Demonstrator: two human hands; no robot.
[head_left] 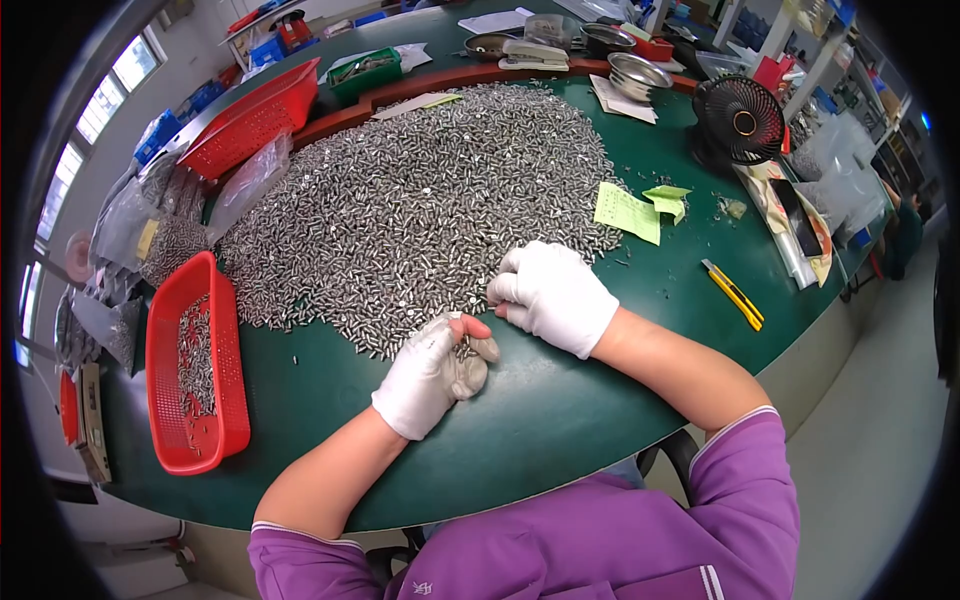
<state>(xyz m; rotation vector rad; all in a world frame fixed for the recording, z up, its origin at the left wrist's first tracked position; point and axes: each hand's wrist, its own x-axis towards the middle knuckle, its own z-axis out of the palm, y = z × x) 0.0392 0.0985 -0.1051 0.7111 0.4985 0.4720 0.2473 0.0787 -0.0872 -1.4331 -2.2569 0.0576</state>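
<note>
A wide heap of small silvery metal pins (430, 190) covers the middle of the green table. At its near edge, my left hand (432, 372), in a white glove with bare fingertips showing, is cupped palm up with a few of the pins in the curled fingers. Just to its right, my right hand (553, 300), also in a white glove, hovers over or rests on the heap's near right edge. Its fingers are bent and drawn together in a pinch. Whatever lies between those fingertips is hidden.
At the left stands a red basket (232, 385) partly filled with pins; another red basket (250, 120) leans farther back. Bags of pins (172, 235) crowd the left edge. Rightward are green notes (628, 212), a yellow cutter knife (735, 296), a black fan (740, 120) and a phone (795, 215).
</note>
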